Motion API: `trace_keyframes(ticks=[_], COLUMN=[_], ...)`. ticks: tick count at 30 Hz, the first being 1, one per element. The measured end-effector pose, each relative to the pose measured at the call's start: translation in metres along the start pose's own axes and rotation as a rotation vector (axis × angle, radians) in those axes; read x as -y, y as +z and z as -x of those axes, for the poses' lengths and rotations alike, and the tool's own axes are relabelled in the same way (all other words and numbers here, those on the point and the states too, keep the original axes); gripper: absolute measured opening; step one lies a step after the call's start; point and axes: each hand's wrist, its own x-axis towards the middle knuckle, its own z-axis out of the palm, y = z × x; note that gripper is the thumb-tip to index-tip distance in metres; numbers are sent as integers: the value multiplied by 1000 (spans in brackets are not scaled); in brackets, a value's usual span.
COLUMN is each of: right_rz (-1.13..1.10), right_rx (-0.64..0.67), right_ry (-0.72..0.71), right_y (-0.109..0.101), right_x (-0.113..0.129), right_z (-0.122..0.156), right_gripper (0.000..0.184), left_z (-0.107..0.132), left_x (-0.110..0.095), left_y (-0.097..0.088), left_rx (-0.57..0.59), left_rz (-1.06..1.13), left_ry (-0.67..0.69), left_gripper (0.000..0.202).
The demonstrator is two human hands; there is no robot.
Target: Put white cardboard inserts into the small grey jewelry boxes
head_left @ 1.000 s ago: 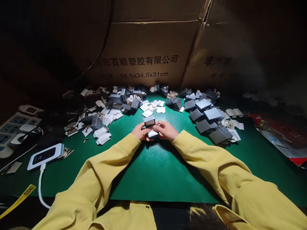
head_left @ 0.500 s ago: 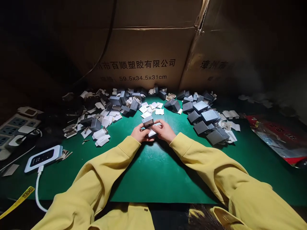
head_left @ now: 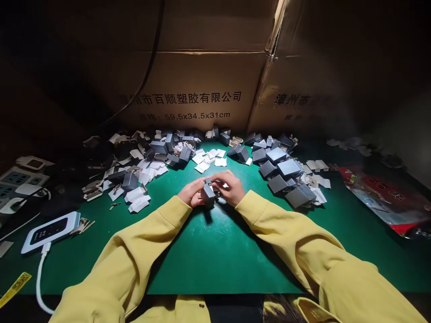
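Note:
Over the middle of the green table, a small dark grey box (head_left: 208, 194) is held between both hands, a dark outer side facing me. My left hand (head_left: 191, 192) is closed around its left side. From the right, my right hand (head_left: 230, 187) pinches with bent fingers at the upper right of the box. Those fingertips partly cover it, so its inside and anything small between them cannot be made out. Just beyond the hands lie several folded white card pieces (head_left: 209, 157) and another dark grey box (head_left: 241, 153).
Grey boxes and white card are heaped at left (head_left: 129, 181) and right (head_left: 288, 168). A white device (head_left: 51, 231) with a cable and a power strip (head_left: 20, 181) sit far left. A red and clear plastic bag (head_left: 384, 197) lies right. Large cardboard cartons (head_left: 202, 76) stand behind.
The box has been turned: its white interior or insert showed before, and now a dark outer side faces me. My right hand's fingers have bent higher over it. The view has shifted slightly.

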Motion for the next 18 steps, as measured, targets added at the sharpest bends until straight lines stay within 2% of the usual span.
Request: trace_keyframes(ticks=[3, 5, 6, 7, 9, 11, 12, 15, 18], right_rz=[27, 29, -1, -65, -278, -516, -612, -799, -920], right_rx=[-107, -227, -246, -217, -23, 173, 227, 253, 307], right_ry=[-9, 97, 170, 247, 400, 544, 607, 752, 821], right_y=[0, 1, 1, 2, 3, 5, 5, 3, -1], right_x=[5, 8, 9, 10, 11, 10, 10, 10, 12], right_z=[1, 0, 0, 0, -1, -2, -2, -3, -5], right_gripper=[19, 20, 21, 23, 25, 27, 31, 34, 30], left_z=[-4, -4, -4, -3, -3, -2, -1, 3, 9], left_x=[8, 11, 11, 12, 13, 15, 17, 19, 17], left_y=[5, 7, 7, 8, 8, 9, 9, 8, 9], left_rx=[-114, -154, -166, -165, -130, -90, -76, -55, -14], left_rz=[-121, -221, -272, -321, -404, -465, -497, -603, -755], left_ry=[134, 312, 414, 512, 661, 745, 772, 844, 918], left_gripper=[68, 68, 68, 67, 67, 67, 66, 66, 69])
